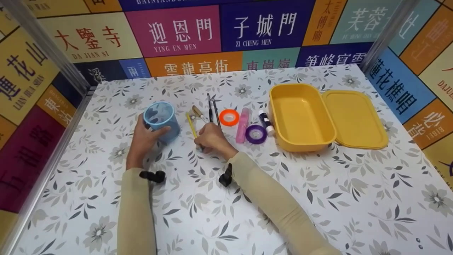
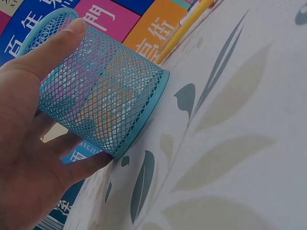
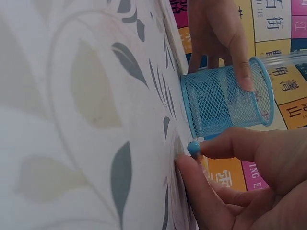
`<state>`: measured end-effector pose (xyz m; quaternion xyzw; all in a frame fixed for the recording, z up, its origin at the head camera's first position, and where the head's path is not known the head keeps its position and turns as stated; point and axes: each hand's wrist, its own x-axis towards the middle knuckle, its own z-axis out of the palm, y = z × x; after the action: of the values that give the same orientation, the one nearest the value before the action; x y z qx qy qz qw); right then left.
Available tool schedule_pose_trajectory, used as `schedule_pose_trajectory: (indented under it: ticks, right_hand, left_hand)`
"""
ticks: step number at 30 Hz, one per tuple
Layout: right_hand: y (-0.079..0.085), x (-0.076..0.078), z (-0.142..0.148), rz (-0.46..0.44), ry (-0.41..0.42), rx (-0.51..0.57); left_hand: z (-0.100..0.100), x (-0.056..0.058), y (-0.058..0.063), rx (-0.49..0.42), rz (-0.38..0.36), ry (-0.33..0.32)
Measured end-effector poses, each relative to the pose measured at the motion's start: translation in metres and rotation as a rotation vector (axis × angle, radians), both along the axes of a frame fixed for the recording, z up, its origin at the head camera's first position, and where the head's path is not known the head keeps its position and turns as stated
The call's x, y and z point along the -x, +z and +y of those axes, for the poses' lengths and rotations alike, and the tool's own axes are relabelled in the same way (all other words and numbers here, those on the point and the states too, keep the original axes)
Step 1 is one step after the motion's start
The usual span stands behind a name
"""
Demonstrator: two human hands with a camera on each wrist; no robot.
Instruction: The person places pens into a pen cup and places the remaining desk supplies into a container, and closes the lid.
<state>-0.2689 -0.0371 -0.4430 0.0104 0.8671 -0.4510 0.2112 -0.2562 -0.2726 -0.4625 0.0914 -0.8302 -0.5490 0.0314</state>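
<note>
A light blue mesh pen holder [image 1: 169,130] stands upright on the table. My left hand [image 1: 143,140] grips it, thumb on the near side and fingers round the far side, as the left wrist view shows. To its right lies a slim yellow pencil [image 1: 191,124]. My right hand [image 1: 214,139] is low over the table, pinching the pencil's round blue end [image 3: 193,148] between thumb and index finger. Just beyond that hand are a gold-tipped pen-like thing [image 1: 198,111] and two dark pens [image 1: 210,108], partly hidden by the hand.
Rightward lie an orange tape roll [image 1: 222,118], a pink oblong item [image 1: 242,127], a purple tape roll [image 1: 248,135] and a dark, white-capped tube [image 1: 265,122]. Farther right sits an uncovered yellow box [image 1: 304,146], with its lid [image 1: 361,118] beside it. Printed panels [image 1: 173,30] border the table.
</note>
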Motion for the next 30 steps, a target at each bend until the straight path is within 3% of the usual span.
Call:
schedule_pose_trajectory:
  ticks: [7,16,24,30]
  right_hand:
    - [0.001,0.001,0.013,-0.124,-0.019,0.133]
    - [-0.005,0.004,0.029,-0.202,0.003,0.335]
    - [0.001,0.011,0.037,-0.131,-0.094,0.430]
    - [0.011,0.018,0.041,0.048,-0.157,0.447]
  left_hand:
    - [0.000,0.001,-0.002,0.003,0.000,0.001]
    - [-0.003,0.000,-0.001,-0.005,0.005,-0.003]
    - [-0.002,0.000,0.000,-0.019,0.001,-0.008]
    - [-0.002,0.000,-0.002,-0.011,0.014,-0.023]
